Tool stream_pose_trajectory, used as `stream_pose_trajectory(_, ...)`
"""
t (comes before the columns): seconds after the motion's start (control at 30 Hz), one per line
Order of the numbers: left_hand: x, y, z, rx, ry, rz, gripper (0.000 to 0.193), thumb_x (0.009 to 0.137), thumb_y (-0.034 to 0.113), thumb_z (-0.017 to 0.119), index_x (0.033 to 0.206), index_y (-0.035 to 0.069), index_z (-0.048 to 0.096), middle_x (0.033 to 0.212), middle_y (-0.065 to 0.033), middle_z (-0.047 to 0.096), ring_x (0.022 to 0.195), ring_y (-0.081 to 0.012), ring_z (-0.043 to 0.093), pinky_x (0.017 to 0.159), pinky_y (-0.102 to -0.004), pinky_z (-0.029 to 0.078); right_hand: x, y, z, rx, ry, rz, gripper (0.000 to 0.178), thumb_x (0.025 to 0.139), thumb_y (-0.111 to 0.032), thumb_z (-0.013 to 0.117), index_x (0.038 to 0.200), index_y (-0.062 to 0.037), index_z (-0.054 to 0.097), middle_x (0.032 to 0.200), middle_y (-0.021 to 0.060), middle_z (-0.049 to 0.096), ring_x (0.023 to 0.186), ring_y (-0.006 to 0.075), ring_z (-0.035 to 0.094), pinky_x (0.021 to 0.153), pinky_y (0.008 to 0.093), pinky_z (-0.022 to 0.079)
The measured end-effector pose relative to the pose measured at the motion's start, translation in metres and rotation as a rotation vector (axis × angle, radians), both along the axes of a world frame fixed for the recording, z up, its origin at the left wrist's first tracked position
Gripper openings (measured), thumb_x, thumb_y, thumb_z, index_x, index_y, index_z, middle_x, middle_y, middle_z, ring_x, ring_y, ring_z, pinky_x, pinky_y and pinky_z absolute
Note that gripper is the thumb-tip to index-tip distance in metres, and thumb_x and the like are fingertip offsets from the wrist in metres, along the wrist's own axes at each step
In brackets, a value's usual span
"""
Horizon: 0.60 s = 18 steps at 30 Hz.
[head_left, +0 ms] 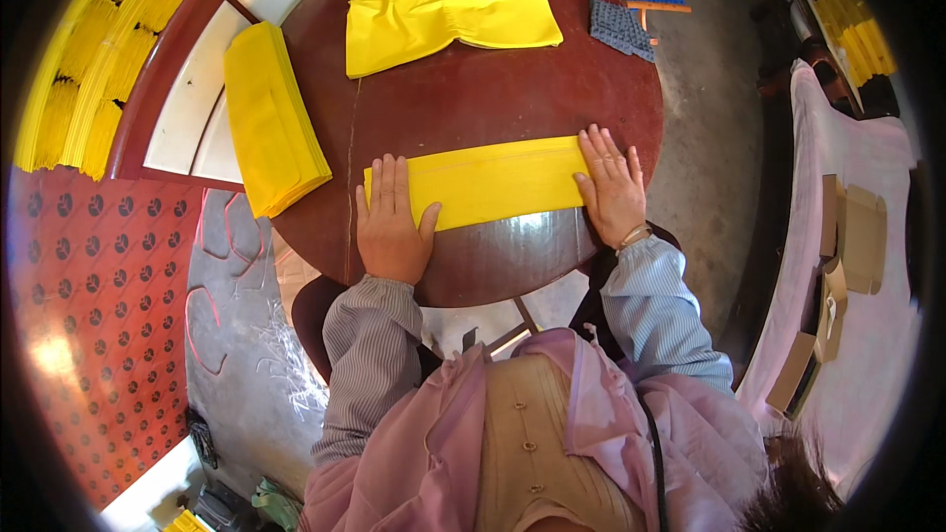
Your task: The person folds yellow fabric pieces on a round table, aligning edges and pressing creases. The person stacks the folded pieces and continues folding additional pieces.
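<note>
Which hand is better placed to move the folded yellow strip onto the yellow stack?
Left, probably. The left hand lies flat on the strip's left end, next to the stack. The right hand presses the far end.

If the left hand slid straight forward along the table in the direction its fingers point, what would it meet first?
The left hand lies flat on the folded yellow paper strip, fingers pointing away from the person. Beyond the strip comes bare round dark-red table, then probably the large unfolded yellow sheet, though the line may pass its left edge.
</note>
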<state>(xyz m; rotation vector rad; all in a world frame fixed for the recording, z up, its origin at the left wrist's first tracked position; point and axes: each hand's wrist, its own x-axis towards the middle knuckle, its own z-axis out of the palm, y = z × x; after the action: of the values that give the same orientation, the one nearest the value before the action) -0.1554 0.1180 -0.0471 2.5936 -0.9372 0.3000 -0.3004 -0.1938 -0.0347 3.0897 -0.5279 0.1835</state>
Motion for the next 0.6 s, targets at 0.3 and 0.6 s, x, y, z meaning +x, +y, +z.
stream_pose_trajectory(0.3,-0.015,-0.055,0.011,0.084,0.004,-0.061,0.078,0.103,0.039,0.067,0.165,0.002,0.039,0.173,-0.0192,0.037,0.164,-0.0338,0.028,0.133,-0.053,0.017,0.047,0.084,0.004,0.021,-0.159,0.188,0.067,0.107,-0.039,0.058,0.166,-0.0124,0.042,0.176,0.0045,0.035,0.164,0.0199,0.027,0.134,0.0559,0.015)
stream_pose_trajectory(0.6,0.008,0.01,0.001,0.06,0.021,0.029,0.072,0.104,0.03,0.063,0.165,0.001,0.038,0.174,-0.0188,0.034,0.163,-0.0362,0.028,0.131,-0.0576,0.022,0.015,0.021,-0.006,-0.05,-0.101,0.053,0.063,0.11,-0.038,0.051,0.167,-0.0136,0.04,0.176,0.0059,0.036,0.164,0.0228,0.027,0.134,0.0555,0.013)
